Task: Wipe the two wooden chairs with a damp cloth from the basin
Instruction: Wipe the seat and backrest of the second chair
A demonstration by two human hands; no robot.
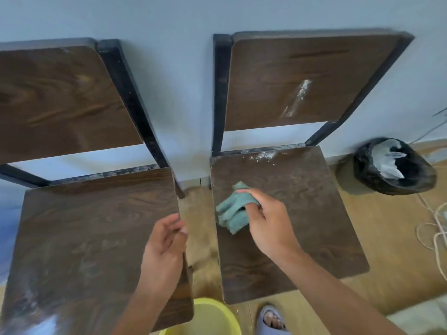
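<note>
- Left chair [92, 228]: dark wood seat and backrest, black metal frame, backed against the blue wall [169, 15]. Pale smears near the seat's front-left corner.
- Left hand [164, 247]: over the left chair seat's right edge, fingers loosely curled, holding nothing. Can't tell if it touches the edge.
- Yellow basin [217, 317]: on the floor at bottom centre, between the two chairs' front corners, partly cut off by the frame.
- Green cloth [233, 211]: bunched, on the right chair seat near its left edge.
- Right hand [268, 221]: fingers curled over the cloth, gripping it against the seat.
- Right chair [309, 209]: white dust along the seat's back edge, white streak on the backrest.
- Sandalled foot [272, 320]: on the floor below the right seat's front edge.
- Black-lined bin [396, 165]: on the floor by the wall, right of the chair.
- Loose cord [435, 228]: far right floor.
</note>
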